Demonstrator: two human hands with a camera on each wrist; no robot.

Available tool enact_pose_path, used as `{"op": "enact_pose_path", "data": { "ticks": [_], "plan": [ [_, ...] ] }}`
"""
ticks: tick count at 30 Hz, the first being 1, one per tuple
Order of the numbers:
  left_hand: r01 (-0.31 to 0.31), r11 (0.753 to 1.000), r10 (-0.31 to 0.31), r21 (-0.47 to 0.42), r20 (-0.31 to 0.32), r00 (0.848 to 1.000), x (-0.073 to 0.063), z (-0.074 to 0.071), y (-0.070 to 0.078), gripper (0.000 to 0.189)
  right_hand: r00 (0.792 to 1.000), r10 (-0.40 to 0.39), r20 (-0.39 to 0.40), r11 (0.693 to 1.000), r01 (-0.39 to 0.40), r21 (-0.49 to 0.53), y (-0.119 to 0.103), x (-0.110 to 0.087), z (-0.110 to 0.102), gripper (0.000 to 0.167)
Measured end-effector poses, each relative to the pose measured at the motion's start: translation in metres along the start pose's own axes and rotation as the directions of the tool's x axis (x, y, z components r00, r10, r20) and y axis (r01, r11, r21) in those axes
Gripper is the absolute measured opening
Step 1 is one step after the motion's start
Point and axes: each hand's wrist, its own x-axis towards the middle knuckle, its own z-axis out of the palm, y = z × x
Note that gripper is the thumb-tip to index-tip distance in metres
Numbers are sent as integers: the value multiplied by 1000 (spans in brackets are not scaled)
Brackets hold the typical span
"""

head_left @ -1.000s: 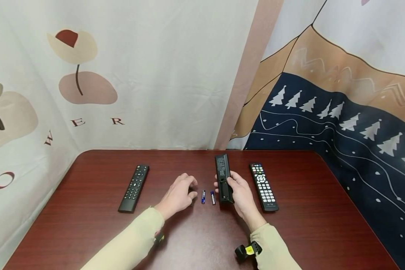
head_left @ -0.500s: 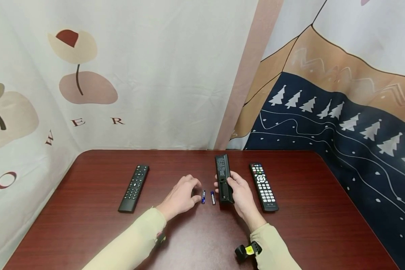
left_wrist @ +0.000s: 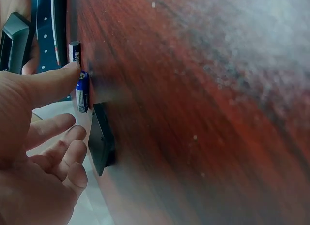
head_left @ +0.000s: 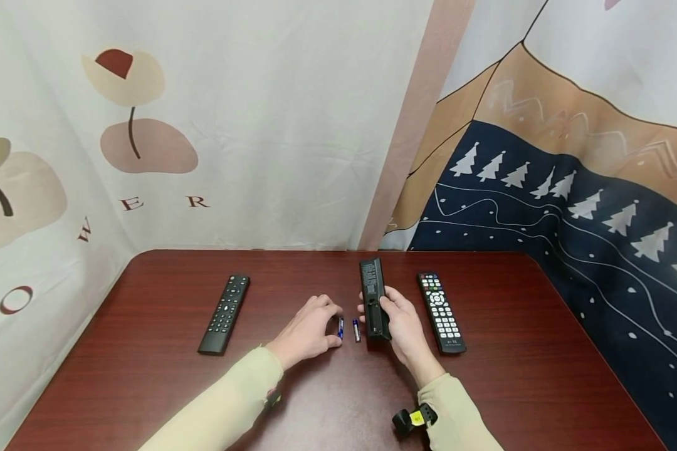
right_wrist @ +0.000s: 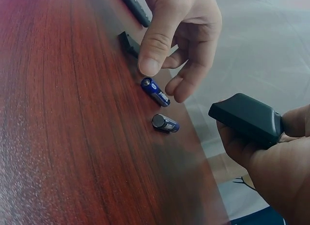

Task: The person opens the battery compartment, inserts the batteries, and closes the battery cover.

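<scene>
My right hand [head_left: 404, 322] grips a black remote control [head_left: 375, 297], its back turned up and its battery compartment uncovered. Two small blue-and-silver batteries lie on the table between my hands. The left battery [head_left: 341, 328] is between the thumb and fingers of my left hand [head_left: 310, 329]; in the right wrist view a gap shows between that thumb and the fingers. Just to its right lies the other battery [right_wrist: 165, 123]. A small black cover [left_wrist: 100, 140] rests on the table under my left hand, hidden from the head view.
On the reddish-brown table [head_left: 163, 388] lie two more remotes, buttons up: a black remote [head_left: 224, 315] on the left and a remote with white buttons [head_left: 441, 313] on the right. Printed curtains [head_left: 259, 125] hang behind the table.
My left hand has moved right, bringing its thumb and fingertips to the left battery. The right hand and its remote have stayed in place.
</scene>
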Motion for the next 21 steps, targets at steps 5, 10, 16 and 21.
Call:
{"op": "enact_pose_path", "data": {
  "ticks": [5, 10, 16, 21],
  "plan": [
    [-7, 999, 7, 46, 2, 1000, 1, 2, 1, 48, 1000, 1, 2, 1000, -1, 1, 0, 0, -1, 41],
    [-19, 997, 19, 71, -1, 1000, 3, 4, 1, 47, 1000, 3, 2, 1000, -3, 0, 1, 0, -1, 41],
    [-31, 997, 32, 72, -6, 999, 4, 4, 2, 42, 1000, 6, -1, 1000, -6, 2, 1, 0, -1, 41],
    [-22, 997, 22, 71, 0, 1000, 5, 4, 3, 39, 1000, 6, 0, 1000, -6, 4, 2, 0, -2, 41]
  ]
}}
